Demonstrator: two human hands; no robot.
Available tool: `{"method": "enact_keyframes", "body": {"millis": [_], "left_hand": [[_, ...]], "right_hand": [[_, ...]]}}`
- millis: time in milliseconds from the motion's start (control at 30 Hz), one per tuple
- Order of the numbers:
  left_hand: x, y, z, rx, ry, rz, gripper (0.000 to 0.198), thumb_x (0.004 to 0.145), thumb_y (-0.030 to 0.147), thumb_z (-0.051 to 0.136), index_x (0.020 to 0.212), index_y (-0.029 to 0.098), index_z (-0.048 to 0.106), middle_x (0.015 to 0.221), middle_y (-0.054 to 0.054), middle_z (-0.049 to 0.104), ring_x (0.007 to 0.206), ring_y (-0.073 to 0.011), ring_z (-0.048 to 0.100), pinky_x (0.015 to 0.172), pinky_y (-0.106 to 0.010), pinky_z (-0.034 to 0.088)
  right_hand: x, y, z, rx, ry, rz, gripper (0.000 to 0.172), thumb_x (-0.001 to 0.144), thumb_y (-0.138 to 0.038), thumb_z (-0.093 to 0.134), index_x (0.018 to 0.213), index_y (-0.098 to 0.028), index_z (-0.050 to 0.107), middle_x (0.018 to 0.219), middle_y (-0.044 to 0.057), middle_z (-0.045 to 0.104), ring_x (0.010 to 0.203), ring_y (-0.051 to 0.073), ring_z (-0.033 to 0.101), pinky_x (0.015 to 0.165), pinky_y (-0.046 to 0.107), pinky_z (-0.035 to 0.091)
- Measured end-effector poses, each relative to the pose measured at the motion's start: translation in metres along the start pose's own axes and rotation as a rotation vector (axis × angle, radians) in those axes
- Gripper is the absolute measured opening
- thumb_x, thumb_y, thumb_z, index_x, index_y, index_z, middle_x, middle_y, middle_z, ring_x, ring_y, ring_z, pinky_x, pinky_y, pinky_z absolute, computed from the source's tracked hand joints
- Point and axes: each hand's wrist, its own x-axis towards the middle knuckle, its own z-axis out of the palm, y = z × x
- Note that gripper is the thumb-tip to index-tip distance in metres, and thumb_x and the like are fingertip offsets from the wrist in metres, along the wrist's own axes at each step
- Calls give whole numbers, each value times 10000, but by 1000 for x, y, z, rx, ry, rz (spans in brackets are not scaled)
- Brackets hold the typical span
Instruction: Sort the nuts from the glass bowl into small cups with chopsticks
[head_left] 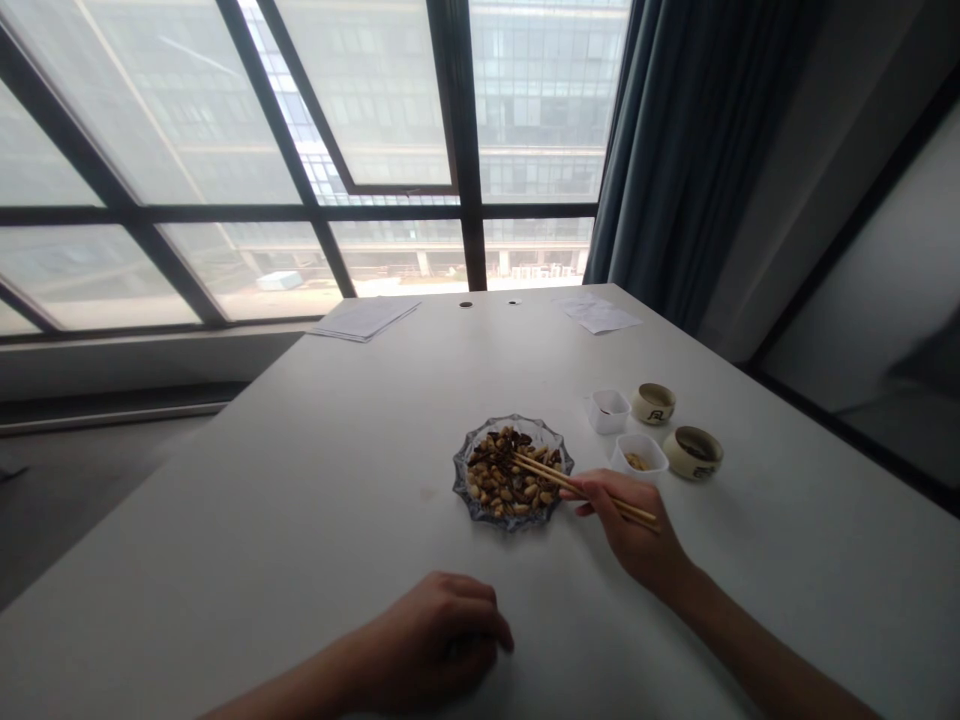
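Observation:
Wooden chopsticks [547,473] are pinched in my right hand [630,520], their tips down among the pieces in a scalloped glass dish [463,490]. That dish holds a mix of pale, nut-like pieces [499,490] and dark brown bits [517,440]. My left hand [442,635] rests on the table in front of the dish, fingers curled inward, with nothing seen in them. Beyond my right hand stand two small white plastic cups; the nearer cup [651,452] contains some yellowish pieces, and the farther cup [611,408] has a small dark bit inside.
Two beige ceramic bowls with dark markings, a nearer bowl [697,465] and a farther bowl [654,415], sit right of the cups. Papers lie at the far left [365,318] and a sheet [602,315] at the far right of the white table [300,480]. Windows and a dark curtain [675,150] stand behind.

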Motion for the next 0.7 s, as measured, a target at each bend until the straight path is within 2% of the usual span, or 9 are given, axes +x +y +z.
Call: {"method": "enact_keyframes", "body": {"millis": [233, 500, 567, 700], "left_hand": [[0, -1, 0, 2, 0, -10, 218, 978, 199, 560, 1093, 217, 745, 918, -86, 736, 806, -188, 701, 763, -248, 526], [0, 1, -1, 1, 9, -20, 229, 947, 167, 575, 1087, 225, 746, 911, -78, 734, 802, -188, 701, 760, -242, 520], [0, 1, -1, 0, 10, -20, 235, 936, 154, 578, 1085, 227, 745, 913, -74, 734, 807, -187, 703, 767, -240, 518], [-1, 1, 0, 2, 15, -19, 256, 923, 132, 570, 1084, 229, 743, 913, -66, 731, 805, -183, 695, 764, -236, 510]], "right_hand": [[1, -9, -9, -51, 165, -32, 320, 1059, -409, 583, 1017, -208, 828, 931, 92, 830, 757, 236, 805, 697, 358, 689], [6, -12, -40, -65, 454, -5, 314, 1036, -448, 627, 1006, -207, 826, 912, 96, 832, 760, 246, 818, 719, 358, 700], [6, -13, -41, -47, 432, 8, 312, 1033, -448, 631, 1000, -205, 824, 901, 95, 830, 755, 244, 816, 692, 346, 699], [5, -11, -31, -39, 226, -4, 289, 1036, -420, 628, 969, -205, 810, 905, 86, 820, 764, 233, 804, 646, 330, 683]]}}
